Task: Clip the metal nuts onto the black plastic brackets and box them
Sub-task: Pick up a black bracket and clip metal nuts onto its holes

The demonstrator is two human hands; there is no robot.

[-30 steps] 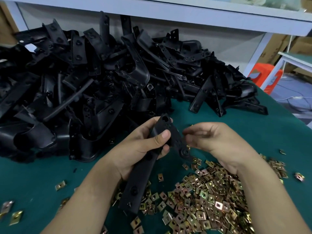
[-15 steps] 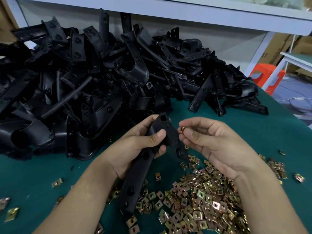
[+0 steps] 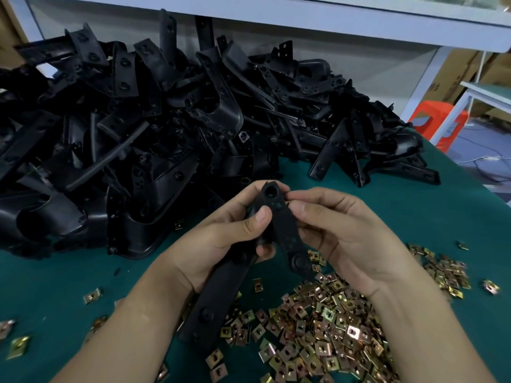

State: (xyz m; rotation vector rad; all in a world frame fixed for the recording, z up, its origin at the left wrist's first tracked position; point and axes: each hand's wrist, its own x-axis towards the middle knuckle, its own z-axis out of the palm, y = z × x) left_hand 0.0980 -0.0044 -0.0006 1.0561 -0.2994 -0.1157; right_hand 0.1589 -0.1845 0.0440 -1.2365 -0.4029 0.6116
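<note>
**Q:** what's closest to you on the counter (image 3: 456, 211)?

**Me:** the loose heap of metal nuts (image 3: 326, 327), brass-coloured little squares, right under my wrists on the green top. A few strays lie off to the left and right too.

**Q:** and your hands?

**Me:** my left hand (image 3: 221, 239) is closed round a black plastic bracket (image 3: 279, 228), thumb pressed on its face, the long end hanging down toward the nuts. My right hand (image 3: 340, 236) is curled in at the top end of it, fingertips pinched together beside the big round hole. Honestly can't tell if a nut is between them, they cover that spot.

**Q:** behind that?

**Me:** the big pile of brackets (image 3: 166, 128), taking up the far side of the counter. Past it a white frame (image 3: 331, 20), and an orange stool (image 3: 437, 120) off right.
</note>
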